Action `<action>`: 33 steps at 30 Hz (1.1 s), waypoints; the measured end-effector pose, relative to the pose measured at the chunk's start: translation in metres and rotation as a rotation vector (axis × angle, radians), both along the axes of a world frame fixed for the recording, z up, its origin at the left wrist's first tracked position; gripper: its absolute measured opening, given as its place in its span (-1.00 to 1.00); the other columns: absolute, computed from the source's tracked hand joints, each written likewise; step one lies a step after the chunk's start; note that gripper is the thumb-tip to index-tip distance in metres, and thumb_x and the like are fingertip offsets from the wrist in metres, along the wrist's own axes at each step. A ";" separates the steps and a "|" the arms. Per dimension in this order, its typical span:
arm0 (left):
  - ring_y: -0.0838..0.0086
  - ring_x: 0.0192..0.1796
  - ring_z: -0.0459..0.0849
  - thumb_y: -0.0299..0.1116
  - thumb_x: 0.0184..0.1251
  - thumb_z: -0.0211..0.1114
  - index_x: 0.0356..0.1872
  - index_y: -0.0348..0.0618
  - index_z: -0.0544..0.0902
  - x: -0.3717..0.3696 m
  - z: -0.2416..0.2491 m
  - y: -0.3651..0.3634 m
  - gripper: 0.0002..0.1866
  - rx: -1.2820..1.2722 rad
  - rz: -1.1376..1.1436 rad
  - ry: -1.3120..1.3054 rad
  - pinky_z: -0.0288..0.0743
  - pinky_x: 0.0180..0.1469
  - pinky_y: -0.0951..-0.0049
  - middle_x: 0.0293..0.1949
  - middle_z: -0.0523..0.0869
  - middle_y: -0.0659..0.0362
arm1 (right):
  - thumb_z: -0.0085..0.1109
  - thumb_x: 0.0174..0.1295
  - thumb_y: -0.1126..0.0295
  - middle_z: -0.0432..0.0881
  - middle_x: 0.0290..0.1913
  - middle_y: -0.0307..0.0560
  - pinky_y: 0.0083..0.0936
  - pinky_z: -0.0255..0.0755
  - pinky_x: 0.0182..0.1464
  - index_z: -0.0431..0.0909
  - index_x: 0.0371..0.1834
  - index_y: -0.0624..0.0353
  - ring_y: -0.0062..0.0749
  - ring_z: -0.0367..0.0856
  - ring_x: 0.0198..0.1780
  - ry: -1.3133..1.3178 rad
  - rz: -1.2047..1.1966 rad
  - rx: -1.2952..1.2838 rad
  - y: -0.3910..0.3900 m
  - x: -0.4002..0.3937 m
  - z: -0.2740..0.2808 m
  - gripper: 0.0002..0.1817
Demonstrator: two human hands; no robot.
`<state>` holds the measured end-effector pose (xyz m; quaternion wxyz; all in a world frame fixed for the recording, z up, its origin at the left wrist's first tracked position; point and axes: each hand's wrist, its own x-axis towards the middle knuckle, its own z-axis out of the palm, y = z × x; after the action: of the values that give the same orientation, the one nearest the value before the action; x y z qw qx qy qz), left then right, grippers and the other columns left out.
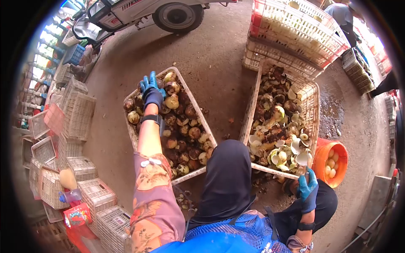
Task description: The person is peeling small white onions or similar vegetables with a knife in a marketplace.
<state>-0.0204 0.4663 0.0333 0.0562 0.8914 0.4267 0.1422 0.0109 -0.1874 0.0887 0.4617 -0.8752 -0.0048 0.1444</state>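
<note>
My left hand [152, 89], in a blue glove, reaches over the far end of a crate [194, 111] of brown and pale onion-like bulbs [172, 101]. Its fingers are spread and touch or nearly touch the bulbs there; the palm side is hidden. By my right knee, my gloved right hand [309, 195] is closed around what looks like a knife [307, 165], its thin blade pointing up at the near corner of a second crate [248, 107]. That crate holds peeled-off layers and scraps [274, 130], some of them pale and cup-shaped.
An orange bucket [322, 166] with several pale peeled bulbs [331, 162] stands right of the scrap crate. Stacked crates [291, 33] rise behind it. More crates [80, 114] line the left side. A three-wheeled vehicle [177, 17] and another person [342, 17] are farther back.
</note>
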 end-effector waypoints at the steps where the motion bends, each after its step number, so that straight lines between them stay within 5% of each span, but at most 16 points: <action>1: -0.04 0.56 0.11 -0.39 0.06 0.41 0.49 0.22 0.27 0.002 0.000 0.007 -0.12 -0.055 -0.016 0.119 0.09 0.55 0.07 0.57 0.08 -0.03 | 0.12 0.29 0.38 0.42 -0.49 -0.34 -0.61 0.30 -0.44 0.47 0.19 0.34 -0.70 0.38 -0.48 0.010 0.008 0.019 0.000 0.000 0.000 -0.57; 3: -0.02 0.56 0.10 -0.41 0.05 0.42 0.49 0.27 0.27 0.008 0.001 0.019 -0.11 -0.161 -0.058 0.363 0.13 0.54 0.07 0.58 0.06 0.01 | 0.11 0.29 0.39 0.39 -0.50 -0.36 -0.63 0.29 -0.45 0.45 0.22 0.34 -0.71 0.35 -0.49 0.060 -0.012 0.065 0.005 -0.001 0.004 -0.56; 10: -0.05 0.41 0.34 -0.36 0.02 0.48 0.38 0.18 0.40 0.016 -0.002 0.009 -0.21 -0.018 -0.022 0.363 0.42 0.34 0.04 0.43 0.28 -0.07 | 0.14 0.31 0.44 0.37 -0.51 -0.39 -0.66 0.26 -0.49 0.44 0.22 0.34 -0.73 0.33 -0.52 0.130 -0.073 0.137 0.011 0.001 0.004 -0.58; 14: 0.13 0.12 0.61 -0.38 0.00 0.48 0.23 -0.13 0.47 -0.017 -0.066 0.041 -0.32 -0.110 -0.072 -0.445 0.52 0.22 0.21 0.08 0.61 -0.02 | 0.16 0.31 0.45 0.38 -0.49 -0.40 -0.66 0.27 -0.49 0.46 0.18 0.35 -0.73 0.33 -0.52 0.150 -0.076 0.154 0.012 0.003 0.003 -0.61; 15: 0.23 0.01 0.65 -0.43 0.04 0.47 0.18 -0.18 0.51 -0.025 -0.046 0.011 -0.40 -0.396 0.009 -0.769 0.62 0.11 0.21 -0.03 0.67 0.04 | 0.16 0.30 0.46 0.38 -0.49 -0.40 -0.67 0.27 -0.48 0.46 0.17 0.35 -0.73 0.33 -0.51 0.089 -0.023 0.158 0.010 0.003 -0.003 -0.62; 16: 0.17 -0.08 0.70 -0.39 0.15 0.40 0.15 -0.17 0.56 -0.033 -0.011 -0.024 -0.51 -0.951 0.154 -0.993 0.70 -0.03 0.08 -0.06 0.70 0.02 | 0.16 0.30 0.46 0.39 -0.49 -0.40 -0.68 0.27 -0.47 0.46 0.16 0.35 -0.74 0.34 -0.50 0.028 0.026 0.158 0.006 0.001 -0.011 -0.62; 18: 0.07 -0.15 0.74 -0.20 0.26 0.33 0.14 -0.19 0.58 -0.060 -0.022 -0.044 -0.54 -1.521 -0.075 -1.429 0.73 -0.15 -0.02 -0.05 0.71 -0.03 | 0.17 0.29 0.47 0.40 -0.48 -0.39 -0.68 0.28 -0.45 0.46 0.14 0.36 -0.74 0.35 -0.48 -0.008 0.050 0.189 0.004 -0.001 -0.011 -0.63; 21: -0.07 -0.04 0.74 0.11 0.37 0.18 0.18 -0.21 0.55 -0.071 0.033 -0.122 -0.40 -1.741 -0.252 -1.327 0.76 -0.12 0.03 0.09 0.67 -0.15 | 0.17 0.29 0.47 0.43 -0.43 -0.37 -0.65 0.32 -0.36 0.47 0.08 0.40 -0.70 0.38 -0.39 0.009 -0.002 0.247 0.010 0.000 -0.004 -0.67; 22: -0.09 0.01 0.71 0.13 0.41 0.14 0.27 -0.18 0.50 -0.072 0.054 -0.147 -0.36 -1.875 -0.306 -1.354 0.75 -0.10 0.04 0.15 0.61 -0.22 | 0.15 0.30 0.49 0.44 -0.47 -0.37 -0.68 0.32 -0.49 0.46 0.12 0.35 -0.72 0.38 -0.52 -0.068 0.055 0.229 0.007 0.002 -0.010 -0.66; 24: -0.10 -0.01 0.71 0.15 0.44 0.11 0.28 -0.04 0.49 -0.069 0.088 -0.201 -0.41 -2.023 -0.408 -1.425 0.76 -0.16 0.07 0.11 0.63 -0.20 | 0.14 0.32 0.47 0.49 -0.40 -0.35 -0.70 0.32 -0.49 0.43 0.20 0.33 -0.72 0.41 -0.49 -0.071 0.148 0.344 0.007 0.000 -0.006 -0.61; 26: -0.19 0.20 0.57 0.07 0.49 0.08 0.37 -0.11 0.41 -0.067 0.104 -0.238 -0.40 -2.272 -0.645 -1.392 0.75 -0.06 0.05 0.32 0.42 -0.31 | 0.14 0.33 0.45 0.52 -0.34 -0.31 -0.72 0.32 -0.49 0.40 0.26 0.30 -0.72 0.43 -0.45 0.065 0.131 0.416 0.016 -0.008 0.016 -0.57; 30: -0.20 0.25 0.52 0.06 0.49 0.09 0.34 -0.15 0.43 -0.061 0.121 -0.312 -0.41 -2.479 -0.603 -1.246 0.73 -0.04 0.01 0.34 0.40 -0.28 | 0.21 0.38 0.41 0.53 -0.30 -0.37 -0.74 0.35 -0.36 0.46 0.22 0.27 -0.77 0.40 -0.35 0.099 0.019 0.665 0.025 -0.037 0.046 -0.61; 33: -0.20 0.11 0.63 0.10 0.49 0.08 0.29 -0.15 0.48 -0.054 0.121 -0.362 -0.42 -2.585 -0.467 -1.061 0.76 -0.19 0.13 0.26 0.49 -0.26 | 0.20 0.38 0.43 0.59 -0.25 -0.34 -0.69 0.44 -0.22 0.54 0.14 0.34 -0.74 0.46 -0.23 -0.095 0.181 0.481 0.017 -0.057 0.066 -0.67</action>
<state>-0.0743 0.1041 0.1544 0.9933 0.1035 0.0278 -0.0422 -0.0465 -0.1704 0.1544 0.6411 -0.7420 -0.1388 0.1387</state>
